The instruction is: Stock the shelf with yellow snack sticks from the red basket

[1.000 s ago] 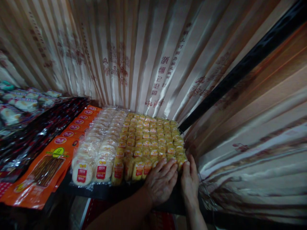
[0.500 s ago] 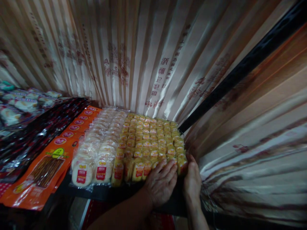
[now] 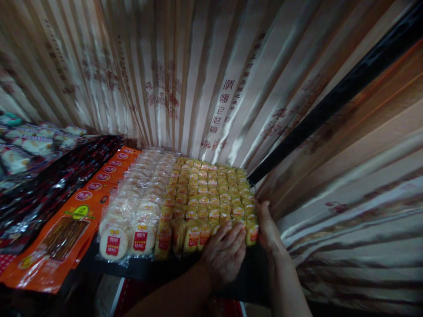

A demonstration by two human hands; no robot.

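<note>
Rows of yellow-wrapped snack packs (image 3: 202,200) stand packed together on a dark table. My left hand (image 3: 226,251) lies with its fingers stretched flat against the front of these packs, towards their right end. At the right side of the block, my right hand (image 3: 269,229) is upright with its palm towards the packs. Its fingers look extended, though part of them is hidden behind the packs' edge. Left of the yellow packs are rows of white rice crackers (image 3: 143,220) in clear wrappers.
Orange snack bags (image 3: 66,229) overlap in a row on the left, beside dark shiny packets (image 3: 49,185). White packets (image 3: 36,143) lie further left. A pleated printed curtain (image 3: 198,79) hangs behind, crossed by a black pole (image 3: 313,114). The dark table edge (image 3: 145,266) runs in front.
My right hand has shifted slightly up and along the side of the yellow packs, uncovering the front right pack. My left hand stays almost in place on the front.
</note>
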